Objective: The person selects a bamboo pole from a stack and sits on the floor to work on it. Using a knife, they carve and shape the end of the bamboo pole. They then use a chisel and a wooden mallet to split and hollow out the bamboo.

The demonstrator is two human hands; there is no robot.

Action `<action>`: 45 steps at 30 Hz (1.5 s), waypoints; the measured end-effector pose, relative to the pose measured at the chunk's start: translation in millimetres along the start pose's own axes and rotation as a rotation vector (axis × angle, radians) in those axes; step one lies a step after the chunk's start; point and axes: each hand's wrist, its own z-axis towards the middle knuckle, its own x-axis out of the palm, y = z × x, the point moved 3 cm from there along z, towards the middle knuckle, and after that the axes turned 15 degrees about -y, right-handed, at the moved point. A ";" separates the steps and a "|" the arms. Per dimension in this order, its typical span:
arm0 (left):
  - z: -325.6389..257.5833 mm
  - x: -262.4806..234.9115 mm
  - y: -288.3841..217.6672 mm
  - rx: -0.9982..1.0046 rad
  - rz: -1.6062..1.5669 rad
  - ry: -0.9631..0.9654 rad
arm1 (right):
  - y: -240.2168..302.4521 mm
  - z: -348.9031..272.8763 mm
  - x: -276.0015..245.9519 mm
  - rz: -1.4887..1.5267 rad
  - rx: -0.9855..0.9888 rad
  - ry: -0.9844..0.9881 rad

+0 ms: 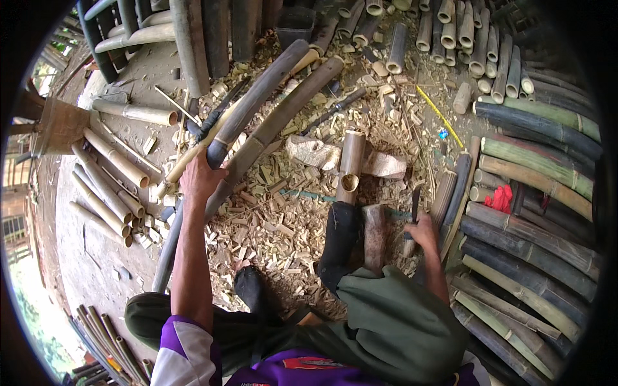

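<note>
My left hand (201,175) reaches forward and is closed around a long dark bamboo pole (254,90) at left of centre. Another brown bamboo pole (277,125) lies alongside it. Low at my right side, my right hand (423,230) grips a narrow dark-bladed knife (415,202), blade pointing away from me. Between my hands, a short bamboo piece (353,154) with a cut hole rests across a pale wooden block (315,152). My black-socked foot (340,238) is against its near end. Beside that foot lies a thick wooden billet (374,238).
Chips (257,238) cover the ground. Bamboo poles (534,167) are stacked along the right; cut tubes (463,32) pile at the far right. Shorter tubes (106,193) lie left. A yellow measuring tape (441,116) and a dark-handled tool (335,108) lie ahead.
</note>
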 end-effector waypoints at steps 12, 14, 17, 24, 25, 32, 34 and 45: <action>-174.9 -29.5 -178.3 0.315 -0.517 0.635 | 175.8 -92.7 -38.3 1.538 0.125 0.627; -192.4 -26.3 -172.2 0.195 -0.374 0.691 | 180.3 -98.8 -24.1 1.541 0.203 0.692; -199.2 -33.5 -157.6 0.181 -0.192 0.554 | 193.9 -96.0 -13.2 1.516 0.376 0.809; -143.2 -48.0 -187.1 0.557 0.137 0.476 | 207.0 -72.7 47.1 1.854 0.645 0.909; -129.2 -60.4 -200.3 0.571 0.144 0.490 | 209.2 -72.7 49.2 1.910 0.699 0.981; -114.5 -67.1 -231.8 0.689 0.087 0.598 | 201.7 -72.6 40.8 1.943 0.782 0.929; -123.1 -64.2 -227.2 0.616 0.059 0.613 | 197.4 -66.9 39.2 1.865 0.711 0.919; -222.7 6.2 -216.4 0.007 -0.171 0.731 | 168.6 -21.8 31.0 1.279 0.368 0.780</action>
